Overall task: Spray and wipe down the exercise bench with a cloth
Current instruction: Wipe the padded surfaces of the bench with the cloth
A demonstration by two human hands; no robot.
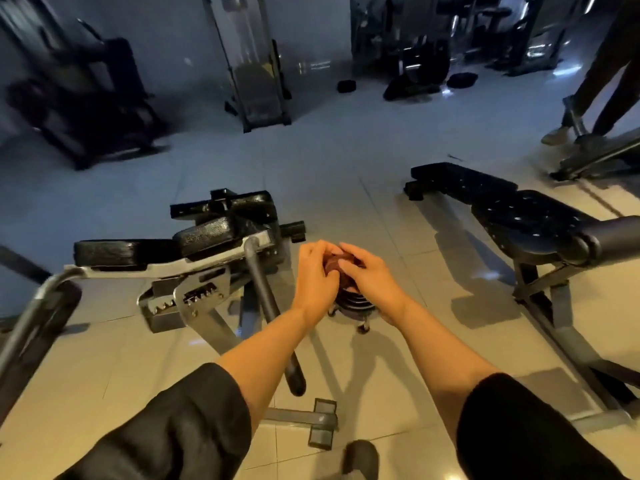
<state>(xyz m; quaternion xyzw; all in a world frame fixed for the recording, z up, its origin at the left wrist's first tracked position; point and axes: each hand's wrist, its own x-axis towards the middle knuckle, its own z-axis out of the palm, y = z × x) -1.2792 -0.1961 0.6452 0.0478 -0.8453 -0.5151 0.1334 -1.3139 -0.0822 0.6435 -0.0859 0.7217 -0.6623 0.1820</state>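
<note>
The exercise bench [512,209] stands to our right on the tiled floor [363,168] — both hands away from it. Our left hand [317,278] and right hand [372,275] curl around a small dark-red bundle [337,266] — possibly the cloth, we cannot tell.

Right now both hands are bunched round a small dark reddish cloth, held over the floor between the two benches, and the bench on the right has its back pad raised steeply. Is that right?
Not quite. In the head view the left hand and right hand do hold the reddish cloth between the benches, but the right bench lies flat, not raised.
</note>
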